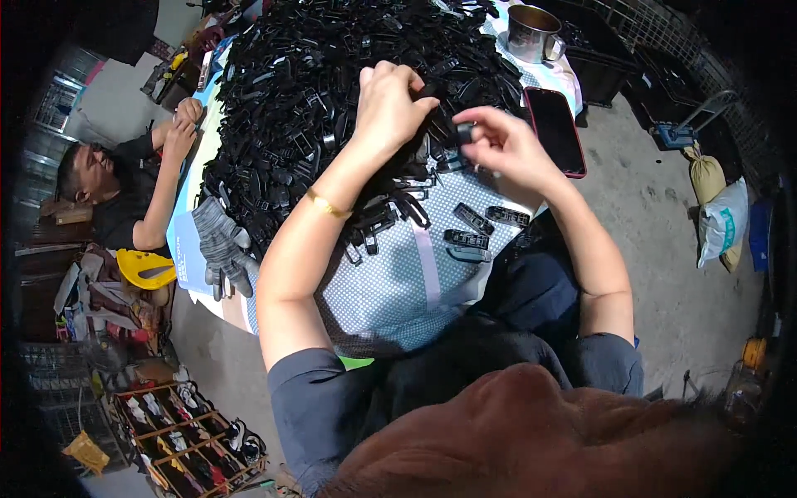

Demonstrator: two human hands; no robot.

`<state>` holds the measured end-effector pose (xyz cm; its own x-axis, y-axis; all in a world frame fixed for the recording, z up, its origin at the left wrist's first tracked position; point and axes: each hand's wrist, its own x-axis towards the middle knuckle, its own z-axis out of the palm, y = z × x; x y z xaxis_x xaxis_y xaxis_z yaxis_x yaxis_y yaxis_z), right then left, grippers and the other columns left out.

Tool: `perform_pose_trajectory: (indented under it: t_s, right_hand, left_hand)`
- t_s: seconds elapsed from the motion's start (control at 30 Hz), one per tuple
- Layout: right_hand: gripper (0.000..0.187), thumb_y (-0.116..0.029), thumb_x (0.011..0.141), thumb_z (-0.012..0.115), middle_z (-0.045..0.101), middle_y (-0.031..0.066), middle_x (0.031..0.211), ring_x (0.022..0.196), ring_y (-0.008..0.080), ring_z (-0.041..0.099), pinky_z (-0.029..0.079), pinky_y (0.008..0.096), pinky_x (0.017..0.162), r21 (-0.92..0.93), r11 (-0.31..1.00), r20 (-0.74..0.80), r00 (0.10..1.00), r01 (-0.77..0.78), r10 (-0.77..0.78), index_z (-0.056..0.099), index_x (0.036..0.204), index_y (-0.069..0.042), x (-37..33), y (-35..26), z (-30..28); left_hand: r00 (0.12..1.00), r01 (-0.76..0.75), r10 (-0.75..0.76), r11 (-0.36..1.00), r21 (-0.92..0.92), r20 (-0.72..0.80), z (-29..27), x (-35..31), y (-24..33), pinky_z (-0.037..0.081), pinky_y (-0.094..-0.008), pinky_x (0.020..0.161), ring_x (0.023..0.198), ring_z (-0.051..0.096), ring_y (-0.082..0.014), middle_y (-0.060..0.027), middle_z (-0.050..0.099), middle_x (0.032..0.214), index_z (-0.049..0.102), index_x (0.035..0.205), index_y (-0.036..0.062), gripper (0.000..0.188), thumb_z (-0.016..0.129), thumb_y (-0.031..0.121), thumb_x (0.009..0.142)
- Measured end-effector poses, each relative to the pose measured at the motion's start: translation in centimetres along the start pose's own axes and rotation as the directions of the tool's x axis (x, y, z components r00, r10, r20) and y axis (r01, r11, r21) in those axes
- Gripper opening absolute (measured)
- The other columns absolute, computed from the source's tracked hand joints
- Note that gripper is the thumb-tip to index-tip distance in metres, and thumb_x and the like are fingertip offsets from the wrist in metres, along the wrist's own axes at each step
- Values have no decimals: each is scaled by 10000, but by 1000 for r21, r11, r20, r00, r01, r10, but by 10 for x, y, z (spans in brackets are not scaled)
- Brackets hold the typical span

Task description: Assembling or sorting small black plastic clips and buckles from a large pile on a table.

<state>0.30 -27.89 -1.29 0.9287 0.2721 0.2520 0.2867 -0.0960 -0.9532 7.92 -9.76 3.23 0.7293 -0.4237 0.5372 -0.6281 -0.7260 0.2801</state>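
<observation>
Two hands at the near edge of a heap of black plastic parts; right has one part, left is in the heap.
Right hand (513, 149): thumb and fingertips clamped on a small dark part (465, 133), slightly blurred, held just above the near right side of the heap (282, 124). Left hand (388, 104): over the heap, fingers bent, thumb and index apart at the tips; can't tell if it grips anything. A few loose black parts (473, 218) lie in a small group on the patterned table cover (374, 290), nearer the body than the heap. Phone (554, 133), dark screen, red edge, flat just right of the right hand; metal mug (531, 40) beyond it. Grey gloves (220, 245) at the left table edge. Co-worker (104, 191) sits at left, hands by the table.
</observation>
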Motion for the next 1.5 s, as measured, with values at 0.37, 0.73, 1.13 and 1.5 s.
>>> perform_pose_trajectory:
  t_s: [0.37,0.73,1.13,1.5]
  right_hand:
    - [259,-106,867,557,626,102,845,715,158,634,538,238,638,707,703,-147,957,-77,252,549,1084,33,2,-21,31]
    - [203,-200,910,508,577,66,786,611,145,610,495,220,520,458,886,-163,974,-70,161,508,974,-8,-2,-7,45]
    - [188,-183,914,500,568,76,817,617,133,602,515,236,543,416,909,-240,968,34,74,487,978,-7,-2,-11,53]
    - [305,-147,837,610,607,50,921,681,84,585,491,224,624,-157,987,-82,995,37,-50,520,1083,9,-6,-8,34]
  left_hand:
    - [928,365,-246,437,-822,281,-17,-58,21,483,-204,699,748,580,-85,-46,620,865,594,1065,-17,331,663,-5,742]
    - [958,284,-214,591,-755,193,-23,-61,18,461,-191,660,729,555,-64,-9,608,793,640,1026,9,320,690,13,710]
    - [946,282,-277,438,-854,170,-13,-68,22,468,-195,676,736,564,-75,-43,632,877,632,1032,-7,305,675,9,731]
    - [938,340,-177,285,-896,299,-17,-65,23,439,-271,874,961,573,-169,-111,607,1071,569,1115,-26,269,533,59,863]
